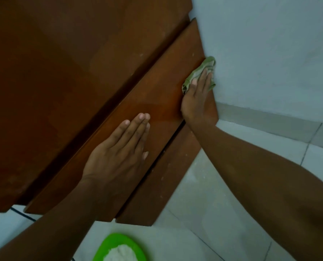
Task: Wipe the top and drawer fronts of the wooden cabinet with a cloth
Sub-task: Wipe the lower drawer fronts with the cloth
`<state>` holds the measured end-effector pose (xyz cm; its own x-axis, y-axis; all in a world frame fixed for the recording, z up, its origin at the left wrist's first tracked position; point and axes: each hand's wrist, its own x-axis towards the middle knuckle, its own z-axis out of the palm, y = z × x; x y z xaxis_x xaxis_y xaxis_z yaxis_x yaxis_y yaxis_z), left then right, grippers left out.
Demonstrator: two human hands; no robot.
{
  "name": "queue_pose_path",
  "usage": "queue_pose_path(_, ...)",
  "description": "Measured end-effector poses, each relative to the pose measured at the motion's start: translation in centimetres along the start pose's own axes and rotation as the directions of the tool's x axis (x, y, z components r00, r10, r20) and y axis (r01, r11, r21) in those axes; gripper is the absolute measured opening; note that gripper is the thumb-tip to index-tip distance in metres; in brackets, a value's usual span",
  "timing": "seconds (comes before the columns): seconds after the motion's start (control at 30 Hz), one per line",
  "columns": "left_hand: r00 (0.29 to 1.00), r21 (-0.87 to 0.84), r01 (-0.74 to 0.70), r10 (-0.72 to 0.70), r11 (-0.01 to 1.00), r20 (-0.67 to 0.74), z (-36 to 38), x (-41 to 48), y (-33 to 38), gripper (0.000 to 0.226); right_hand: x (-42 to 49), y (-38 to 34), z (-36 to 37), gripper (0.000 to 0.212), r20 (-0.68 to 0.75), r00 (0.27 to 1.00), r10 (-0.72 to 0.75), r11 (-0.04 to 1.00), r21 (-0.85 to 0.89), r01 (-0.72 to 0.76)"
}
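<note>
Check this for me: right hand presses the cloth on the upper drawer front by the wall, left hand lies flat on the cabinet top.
Wrong on one point. The head view shows the left hand flat on the upper drawer front, not the cabinet top. The right hand does press the cloth on that front by the wall.
</note>
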<state>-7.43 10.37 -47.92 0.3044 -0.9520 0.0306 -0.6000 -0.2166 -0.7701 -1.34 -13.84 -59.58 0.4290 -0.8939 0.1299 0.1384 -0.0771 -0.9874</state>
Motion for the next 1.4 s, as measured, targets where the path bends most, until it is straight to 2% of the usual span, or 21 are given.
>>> queue_pose_path(0.17, 1.000, -0.044, 0.011, -0.009, 0.999, 0.026, -0.2, 0.1, 0.0, 0.069, 0.5, -0.5, -0.7, 0.054, -0.032, 0.999, 0.039, 0.999, 0.033, -0.038)
queue_pose_path(0.27, 0.999, -0.097, 0.024, -0.022, 0.995, 0.026, -0.2, -0.3, 0.4, 0.067, -0.6, -1.6, -2.3, 0.049, -0.069, 0.983, 0.168, 0.985, 0.035, -0.166)
queue_pose_path(0.33, 0.999, -0.135, 0.045, -0.042, 0.990, 0.022, -0.3, -1.2, 0.6, 0.067, -3.0, -2.3, -3.4, 0.045, -0.045, 0.973, 0.226, 0.974, -0.007, -0.227)
queue_pose_path(0.43, 0.997, -0.168, 0.074, -0.074, 0.983, 0.009, -0.6, -3.6, 0.7, 0.065, -8.8, -3.3, -3.7, 0.040, -0.105, 0.984, 0.147, 0.989, 0.016, -0.146)
queue_pose_path(0.53, 0.996, -0.160, 0.089, -0.085, 0.983, 0.028, -1.0, -7.1, 0.4, 0.064, -16.0, -3.9, -2.9, 0.035, -0.153, 0.988, 0.016, 0.995, 0.096, -0.002)
queue_pose_path(0.7, 0.990, -0.139, 0.129, -0.120, 0.982, 0.071, -1.4, -12.5, 0.5, 0.065, -27.1, -4.6, -1.7, 0.035, -0.002, 0.985, -0.175, 0.970, 0.173, 0.173)
queue_pose_path(0.83, 0.990, -0.142, 0.132, -0.124, 0.981, 0.059, -0.8, -15.8, 1.2, 0.063, -32.5, -3.6, -0.3, 0.045, 0.261, 0.932, -0.251, 0.960, 0.186, 0.207)
queue_pose_path(0.9, 0.990, -0.142, 0.138, -0.131, 0.980, 0.055, -0.5, -16.6, 1.6, 0.062, -32.9, -2.3, 0.3, 0.052, 0.351, 0.889, -0.293, 0.955, 0.159, 0.252)
queue_pose_path(1.0, 0.988, -0.145, 0.151, -0.144, 0.978, 0.056, -0.2, -17.0, 1.8, 0.062, -32.4, -1.3, 1.1, 0.060, 0.381, 0.863, -0.332, 0.943, 0.115, 0.312)
queue_pose_path(1.13, 0.985, -0.142, 0.174, -0.169, 0.974, 0.045, 0.3, -17.0, 2.2, 0.063, -31.0, -1.4, 1.7, 0.061, 0.306, 0.891, -0.335, 0.942, 0.081, 0.326)
queue_pose_path(1.27, 0.982, -0.142, 0.189, -0.185, 0.971, 0.047, 0.7, -16.7, 2.7, 0.064, -27.9, -1.1, 2.0, 0.057, 0.226, 0.936, -0.269, 0.962, 0.025, 0.271)
queue_pose_path(1.4, 0.980, -0.146, 0.199, -0.194, 0.969, 0.048, 1.1, -15.8, 3.6, 0.065, -24.4, -0.8, 1.8, 0.055, 0.163, 0.950, -0.265, 0.964, 0.010, 0.267)
